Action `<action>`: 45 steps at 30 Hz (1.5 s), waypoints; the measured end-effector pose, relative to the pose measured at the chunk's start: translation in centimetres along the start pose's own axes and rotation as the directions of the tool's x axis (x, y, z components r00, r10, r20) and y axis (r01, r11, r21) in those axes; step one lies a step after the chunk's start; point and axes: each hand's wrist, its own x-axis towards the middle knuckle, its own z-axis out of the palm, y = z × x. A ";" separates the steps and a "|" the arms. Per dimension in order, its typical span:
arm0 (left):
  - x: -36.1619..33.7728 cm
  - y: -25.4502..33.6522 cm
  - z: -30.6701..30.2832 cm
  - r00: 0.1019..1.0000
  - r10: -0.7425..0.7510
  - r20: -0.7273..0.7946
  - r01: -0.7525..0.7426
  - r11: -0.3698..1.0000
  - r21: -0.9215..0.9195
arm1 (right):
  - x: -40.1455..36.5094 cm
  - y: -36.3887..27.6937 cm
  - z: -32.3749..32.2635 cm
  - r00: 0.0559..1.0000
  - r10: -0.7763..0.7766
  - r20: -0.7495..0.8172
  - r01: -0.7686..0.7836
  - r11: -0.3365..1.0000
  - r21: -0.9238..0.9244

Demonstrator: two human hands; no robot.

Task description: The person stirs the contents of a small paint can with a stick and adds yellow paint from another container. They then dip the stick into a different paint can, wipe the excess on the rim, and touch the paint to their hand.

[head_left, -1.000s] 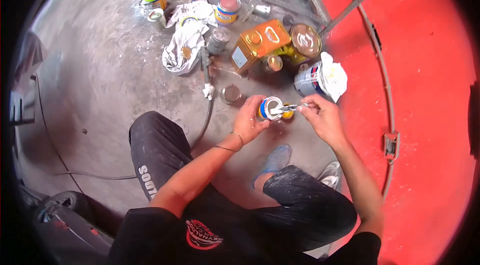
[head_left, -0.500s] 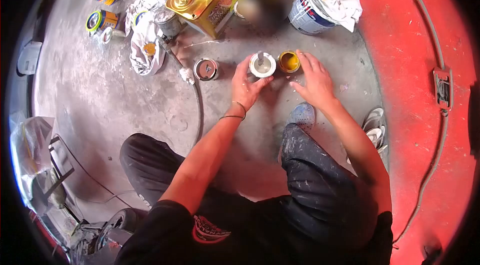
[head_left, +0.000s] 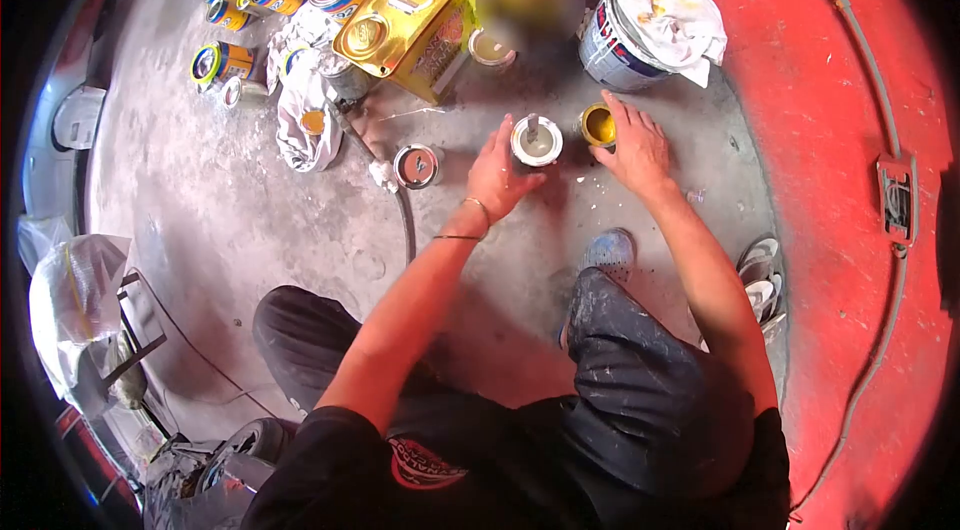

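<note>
My left hand (head_left: 500, 173) curls round the left and near side of a small white-rimmed can (head_left: 548, 159), its thumb along the front. Greyish paint shows inside the can, with a dark streak at its far side. My right hand (head_left: 636, 149) wraps the right side of a small can of yellow paint (head_left: 601, 127), with the thumb at its near edge. The two cans stand apart, side by side in front of me. Left of my left hand is an open can with red-brown content (head_left: 416, 167).
Behind stand a gold rectangular tin (head_left: 405, 15), a bucket topped with a stained white cloth (head_left: 620, 55) and several smaller paint cans (head_left: 222, 62). A hose (head_left: 408, 220) crosses the concrete at left. At right are sandals (head_left: 760, 275) and a cable (head_left: 884, 320) on red floor.
The view has shifted, so the floor and things on it sit lower. The yellow paint can has moved right and away from the white-rimmed can, with my right hand now closed round it.
</note>
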 end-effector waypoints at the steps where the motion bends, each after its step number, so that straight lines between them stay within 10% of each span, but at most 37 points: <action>1: 0.2 -0.7 -1.0 0.999 0.003 0.049 -0.010 0.990 0.141 | -0.2 -0.3 -0.6 0.999 -0.016 -0.041 0.014 0.999 -0.046; 7: 9.0 2.7 -8.6 0.961 0.263 0.092 -0.274 0.835 0.476 | -2.6 -3.5 -2.6 0.950 -0.128 -0.285 0.137 0.990 0.014; 10: 15.1 0.9 -6.8 0.823 0.560 0.096 -0.405 0.459 0.791 | -2.6 -6.1 -3.8 0.939 -0.165 -0.303 0.217 0.965 0.146; 13: 17.6 1.5 -6.6 0.885 0.368 0.286 -0.400 0.284 0.871 | -1.8 -8.6 -4.9 0.927 -0.212 -0.309 0.280 0.939 0.197; 28: 7.5 1.7 -7.9 0.882 0.376 0.284 -0.471 0.728 0.499 | 0.1 -10.8 -3.7 0.862 -0.435 -0.261 0.458 0.888 0.033; 36: 9.5 2.4 -8.3 0.906 0.208 0.369 -0.367 0.821 0.437 | -2.9 -10.5 -7.2 0.965 -0.034 -0.261 0.156 0.872 0.464; 45: 3.4 -0.2 -7.9 0.952 0.117 -0.281 -0.193 0.946 -0.261 | -3.8 -6.4 -5.4 0.938 0.347 0.004 -0.172 0.453 0.875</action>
